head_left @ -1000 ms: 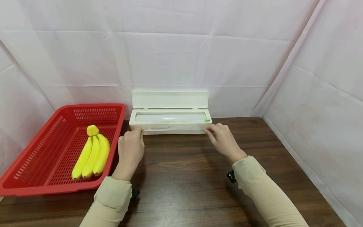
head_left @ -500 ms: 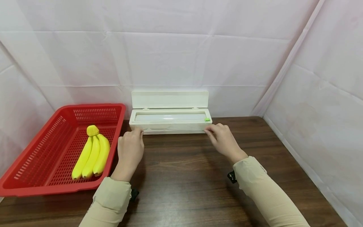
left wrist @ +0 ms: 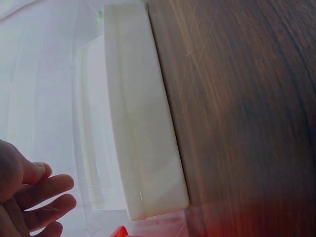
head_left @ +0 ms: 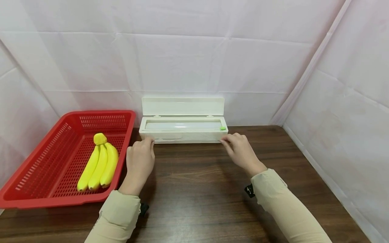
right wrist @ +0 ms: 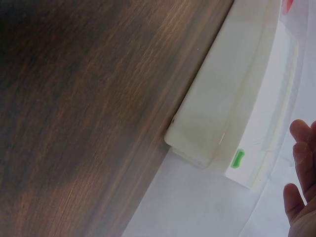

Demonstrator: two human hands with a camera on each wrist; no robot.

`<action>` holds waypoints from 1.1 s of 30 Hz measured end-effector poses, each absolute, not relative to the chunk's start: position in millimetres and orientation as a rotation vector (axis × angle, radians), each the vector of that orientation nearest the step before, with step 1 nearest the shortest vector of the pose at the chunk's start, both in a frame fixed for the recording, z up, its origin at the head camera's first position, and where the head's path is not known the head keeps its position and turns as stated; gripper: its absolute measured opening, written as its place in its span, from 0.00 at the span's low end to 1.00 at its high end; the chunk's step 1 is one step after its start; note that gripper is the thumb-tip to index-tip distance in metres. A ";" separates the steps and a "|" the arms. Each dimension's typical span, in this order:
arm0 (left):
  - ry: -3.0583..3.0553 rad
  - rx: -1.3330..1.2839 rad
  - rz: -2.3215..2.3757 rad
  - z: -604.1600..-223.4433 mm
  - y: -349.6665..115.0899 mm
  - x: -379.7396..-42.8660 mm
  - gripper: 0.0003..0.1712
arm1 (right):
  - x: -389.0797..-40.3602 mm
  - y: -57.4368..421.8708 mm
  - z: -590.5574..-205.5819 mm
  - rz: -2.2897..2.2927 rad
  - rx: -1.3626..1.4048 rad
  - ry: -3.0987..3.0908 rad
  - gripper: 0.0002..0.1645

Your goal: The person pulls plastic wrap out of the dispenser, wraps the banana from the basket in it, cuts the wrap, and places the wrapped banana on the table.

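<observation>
White cloth walls (head_left: pixel 182 64), dark wood table (head_left: pixel 194 189): thin film could pull crooked

From my remote seat I see the white box (head_left: pixel 183 131) near the back of the table, its lid (head_left: pixel 183 106) standing up. What looks like clear film (head_left: pixel 186 136) lies wrinkled across its front. The left hand (head_left: pixel 140 158) seems to pinch one end of that film between thumb and forefinger, by the box's left front corner; the right hand (head_left: pixel 241 152) does likewise at the right. On the left wrist view the remaining fingers fan loosely, though I can't make out the film's edge there.

What worries me first is an uneven tug: one side leading would skew the film, deepen those wrinkles or tear it. Neither hand steadies the box, so a hard pull could drag it forward. A slack pinch might let the film slip and cling to the box or itself. The green tab (head_left: pixel 223 128) near the right end could snag it, I'd judge. The left wrist is also close to the red basket (head_left: pixel 76 201) holding the bananas (head_left: pixel 98 165), and a sideways swing could knock it.

Against half a second ago, almost nothing differs: both pinches sit at the same corners. The whole head view has slid slightly right, basket and box together, which I put down to the camera shifting
</observation>
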State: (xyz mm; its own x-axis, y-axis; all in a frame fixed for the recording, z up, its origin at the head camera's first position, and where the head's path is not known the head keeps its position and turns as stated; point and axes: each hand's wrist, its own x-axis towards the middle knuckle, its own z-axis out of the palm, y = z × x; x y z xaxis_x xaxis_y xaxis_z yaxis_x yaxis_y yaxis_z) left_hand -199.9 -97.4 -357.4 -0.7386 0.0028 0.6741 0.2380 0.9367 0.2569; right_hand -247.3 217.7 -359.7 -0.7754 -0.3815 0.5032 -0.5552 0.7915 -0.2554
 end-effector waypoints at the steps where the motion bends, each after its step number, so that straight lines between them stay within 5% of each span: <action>1: -2.371 -0.170 -0.427 -357.5 -97.4 -199.8 0.06 | -246.8 217.7 -359.4 0.552 0.705 -2.549 0.08; 33: -2.387 -0.164 -0.426 -352.1 -97.4 -194.3 0.07 | -244.3 219.2 -357.4 0.539 0.740 -2.430 0.05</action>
State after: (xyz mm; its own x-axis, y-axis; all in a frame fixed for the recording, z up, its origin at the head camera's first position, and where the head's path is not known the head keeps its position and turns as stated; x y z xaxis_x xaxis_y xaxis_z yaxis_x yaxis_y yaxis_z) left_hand -194.3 -97.4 -352.1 -0.7494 0.0019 0.6621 0.2306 0.9381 0.2583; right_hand -244.3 219.2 -357.4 -0.7045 -0.3870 0.5949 -0.6023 0.7693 -0.2128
